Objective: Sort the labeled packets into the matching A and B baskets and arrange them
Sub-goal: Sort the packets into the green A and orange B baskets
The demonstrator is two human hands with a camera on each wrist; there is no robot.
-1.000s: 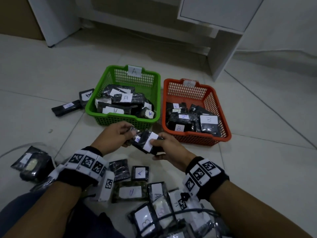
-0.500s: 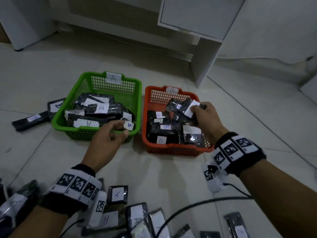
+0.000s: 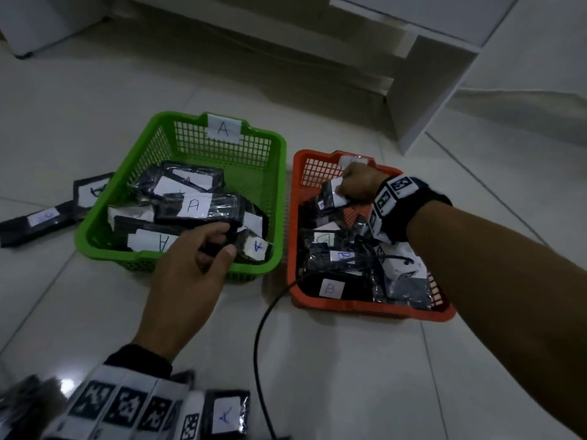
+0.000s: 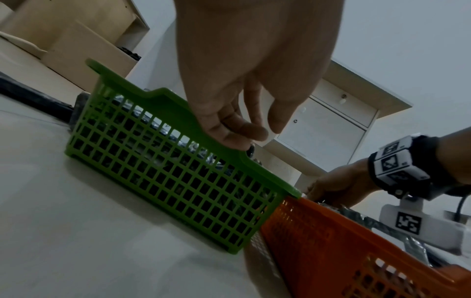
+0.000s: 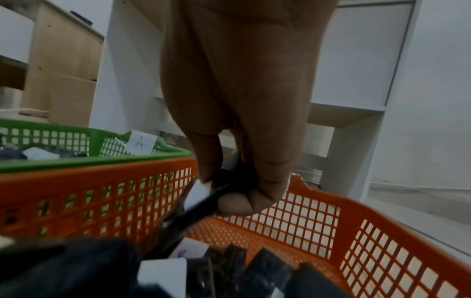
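Note:
The green basket (image 3: 127, 254) tagged A (image 3: 223, 130) holds several black packets with A labels (image 3: 193, 205). Right of it, the orange basket (image 3: 365, 308) holds packets labelled B (image 3: 329, 288). My right hand (image 3: 344, 187) reaches to the orange basket's far end. Its thumb and fingers pinch a black packet with a white label (image 3: 330, 198), tilted above the pile. The right wrist view shows this pinch (image 5: 229, 193) on the packet (image 5: 203, 193). My left hand (image 3: 222, 242) hovers at the green basket's front rim, fingers loosely curled. In the left wrist view that hand (image 4: 265, 129) holds nothing.
Two labelled packets (image 3: 41, 217) lie on the tiled floor left of the green basket. More packets (image 3: 227, 414) lie near my left wrist. A black cable (image 3: 263, 328) runs over the floor between my arms. A white cabinet (image 3: 428, 90) stands behind the baskets.
Both hands held packets together in front of the baskets. The right hand then carried its packet to the orange basket's far end. The left hand went to the green basket's front rim.

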